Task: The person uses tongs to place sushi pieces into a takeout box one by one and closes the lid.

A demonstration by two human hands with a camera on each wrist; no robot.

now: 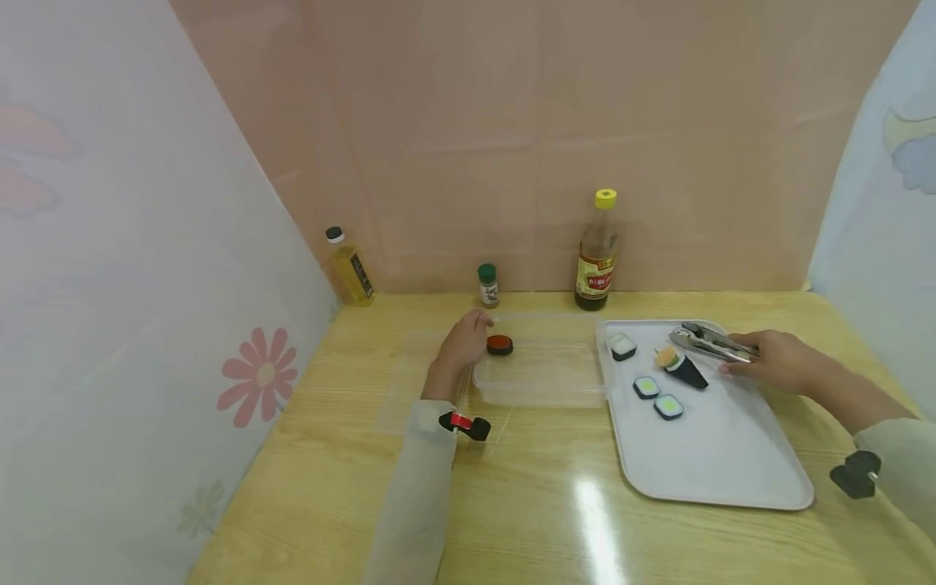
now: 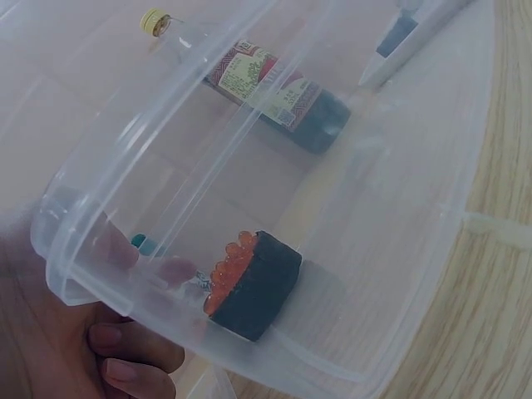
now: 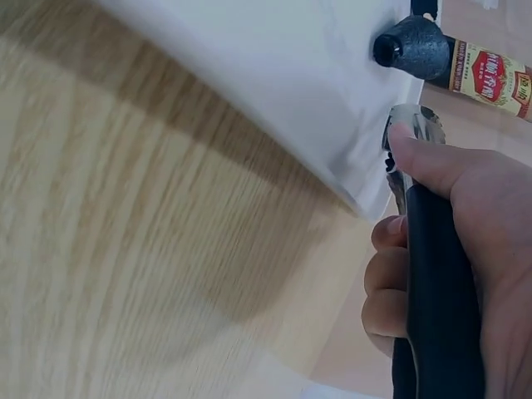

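My left hand [image 1: 465, 341] grips the left end of a clear plastic container [image 1: 541, 396], some fingers curled outside its rim. Inside, near that hand, sits a gunkan sushi piece [image 2: 258, 287] with orange roe and a black wrap. My right hand [image 1: 782, 361] holds metal tongs [image 1: 705, 341] with dark handles [image 3: 445, 283] over the far right of a white tray [image 1: 717, 463]. Just left of the tongs lies a cone-shaped hand roll [image 1: 687, 372]. Two small sushi rolls [image 1: 669, 406] lie nearer, and another sushi piece [image 1: 621, 347] sits at the tray's far left corner.
Behind the container stand a green-capped shaker [image 1: 488, 286] and a yellow-capped sauce bottle [image 1: 596, 260]. A bottle of yellow liquid [image 1: 353, 272] is at the back left. What looks like a clear flat lid [image 1: 409, 382] lies left of the container on the wooden table [image 1: 526, 504].
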